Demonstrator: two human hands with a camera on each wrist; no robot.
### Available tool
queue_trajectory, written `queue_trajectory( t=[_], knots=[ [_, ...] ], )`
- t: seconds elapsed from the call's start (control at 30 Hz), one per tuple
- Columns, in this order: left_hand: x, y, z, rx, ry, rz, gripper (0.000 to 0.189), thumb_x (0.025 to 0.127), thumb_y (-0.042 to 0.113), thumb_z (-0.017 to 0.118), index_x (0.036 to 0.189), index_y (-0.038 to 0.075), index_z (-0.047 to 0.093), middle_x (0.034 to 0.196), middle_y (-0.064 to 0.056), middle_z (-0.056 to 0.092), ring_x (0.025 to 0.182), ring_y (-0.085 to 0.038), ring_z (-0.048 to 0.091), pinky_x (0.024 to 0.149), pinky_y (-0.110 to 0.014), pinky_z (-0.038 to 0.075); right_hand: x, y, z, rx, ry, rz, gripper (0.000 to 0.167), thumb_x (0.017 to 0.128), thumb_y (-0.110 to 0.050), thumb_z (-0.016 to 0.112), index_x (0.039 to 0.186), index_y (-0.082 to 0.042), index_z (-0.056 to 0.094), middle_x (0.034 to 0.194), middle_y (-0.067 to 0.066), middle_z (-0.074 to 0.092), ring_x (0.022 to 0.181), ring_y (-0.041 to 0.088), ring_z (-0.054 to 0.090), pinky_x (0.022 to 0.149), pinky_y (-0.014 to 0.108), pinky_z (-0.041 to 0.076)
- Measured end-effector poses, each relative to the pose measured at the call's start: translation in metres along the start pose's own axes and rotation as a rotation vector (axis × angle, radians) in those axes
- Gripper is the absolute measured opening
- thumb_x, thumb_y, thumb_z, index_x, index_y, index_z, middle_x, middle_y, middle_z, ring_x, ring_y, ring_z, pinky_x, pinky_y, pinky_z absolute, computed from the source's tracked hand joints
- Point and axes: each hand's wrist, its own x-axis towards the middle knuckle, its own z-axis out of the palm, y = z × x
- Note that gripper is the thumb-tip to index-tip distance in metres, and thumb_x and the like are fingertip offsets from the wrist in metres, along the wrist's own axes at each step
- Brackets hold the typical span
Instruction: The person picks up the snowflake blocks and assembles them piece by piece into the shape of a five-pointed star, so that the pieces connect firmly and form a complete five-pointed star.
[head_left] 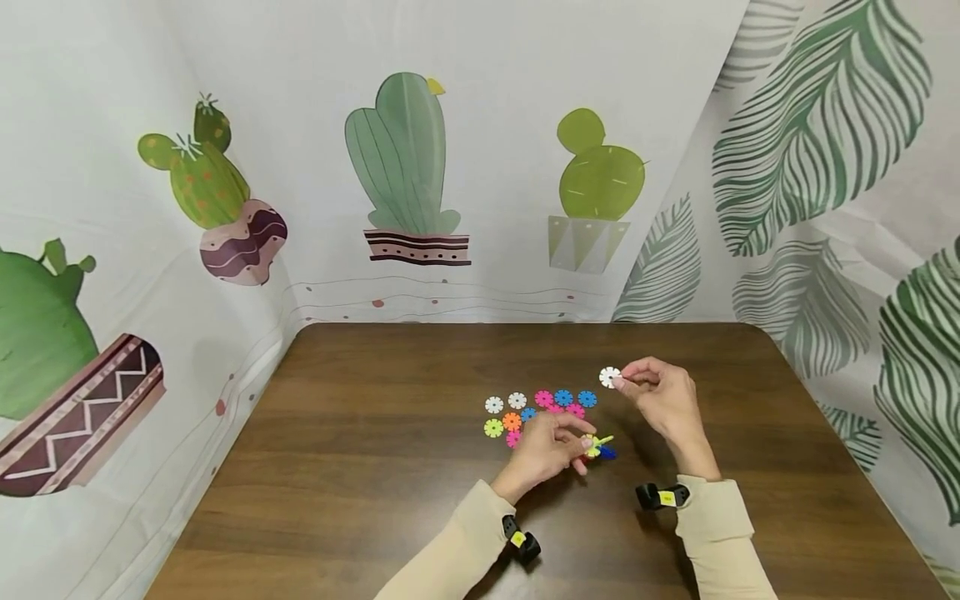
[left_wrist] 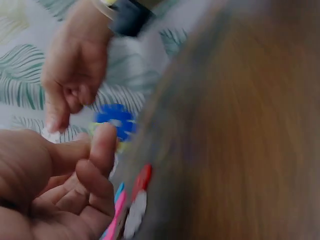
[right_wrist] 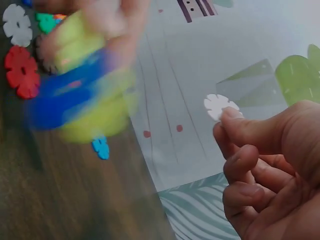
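My right hand pinches a white notched disc between thumb and finger, raised over the right part of the table. In the right wrist view that disc stands out from the fingertips. Lower and to the left, my left hand pinches a small joined piece of yellow-green discs and a blue disc. The left wrist view shows the blue disc just past the fingertips. The joined piece is blurred in the right wrist view, so how its discs interlock is unclear.
Loose notched discs lie on the brown wooden table, among them white, orange, blue and pink ones. My left hand hides part of this group. A cloth with printed cacti hangs behind the table.
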Motion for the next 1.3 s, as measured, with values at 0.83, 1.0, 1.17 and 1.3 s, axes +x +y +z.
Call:
queue_trajectory(
  t=[0.83,1.0,1.17,1.3],
  knots=[
    [-0.017,-0.021,-0.097,0.660,0.234,0.031,0.014,0.092,0.014,0.083,0.106,0.012,0.082,0.066,0.001,0.071,0.060,-0.006,0.052,0.063,-0.024,0.042,-0.001,-0.010,-0.005,0.227,0.052,0.022,0.026,0.092,-0.015,0.087,0.104,0.003,0.073,0.073,-0.021,0.068,0.059,0.002,0.056,0.051,0.022,0.048],
    [-0.021,-0.020,-0.102,0.703,0.237,0.018,0.017,0.090,0.018,0.086,0.106,0.014,0.082,0.083,-0.003,0.074,0.079,-0.017,0.065,0.073,-0.033,0.049,-0.002,-0.013,-0.005,0.261,0.041,0.015,0.025,0.092,-0.013,0.086,0.106,0.003,0.072,0.074,-0.022,0.068,0.059,0.002,0.055,0.052,0.021,0.048],
    [-0.021,-0.022,-0.095,0.777,0.172,0.071,0.021,0.089,0.023,0.089,0.108,0.017,0.082,0.105,-0.008,0.074,0.096,-0.023,0.069,0.075,-0.038,0.057,-0.003,-0.014,-0.003,0.280,0.037,0.013,0.025,0.092,-0.012,0.086,0.106,0.003,0.072,0.074,-0.022,0.069,0.058,0.002,0.055,0.052,0.021,0.048],
    [-0.022,-0.020,-0.090,0.845,0.119,0.104,0.017,0.090,0.028,0.089,0.105,0.023,0.083,0.106,-0.003,0.075,0.098,-0.020,0.068,0.073,-0.035,0.057,-0.005,-0.015,-0.003,0.278,0.033,0.020,0.027,0.092,-0.014,0.086,0.107,0.002,0.072,0.074,-0.021,0.069,0.058,0.003,0.055,0.052,0.022,0.048]
  ],
)
